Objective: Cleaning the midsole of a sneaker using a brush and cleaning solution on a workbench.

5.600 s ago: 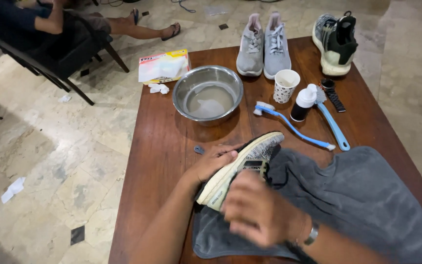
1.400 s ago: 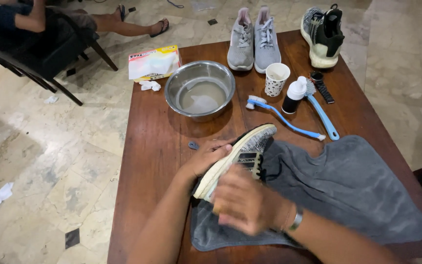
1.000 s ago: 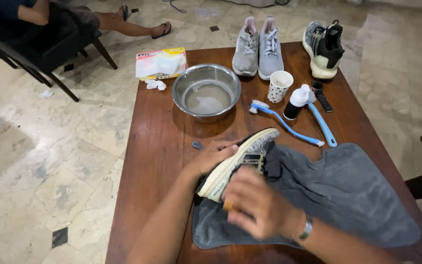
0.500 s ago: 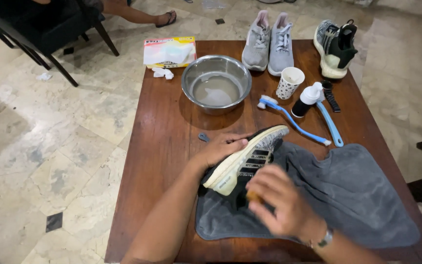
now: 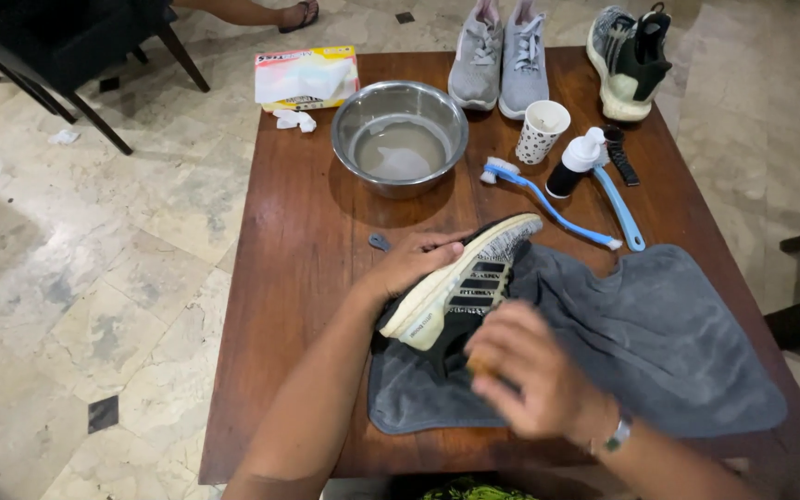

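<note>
Head view: sneaker (image 5: 463, 289) toe up-right, diagonal.

Bare forearms, sleeveless as far as visible; right wrist (blurred) with a metal-looking band (image 5: 617, 432).

On the table (image 5: 298, 278) a towel (image 5: 650, 343) lies at the near right, with a shoe (image 5: 460, 292) tilted over its left end. Behind the shoe stands a bowl (image 5: 400, 134); right of the bowl are a cup (image 5: 542, 131), a bottle (image 5: 574, 165) and two brushes (image 5: 557, 211). A pair of sneakers (image 5: 500, 56) stands at the far edge, and a tissue pack (image 5: 306, 79) lies left of the bowl.
</note>
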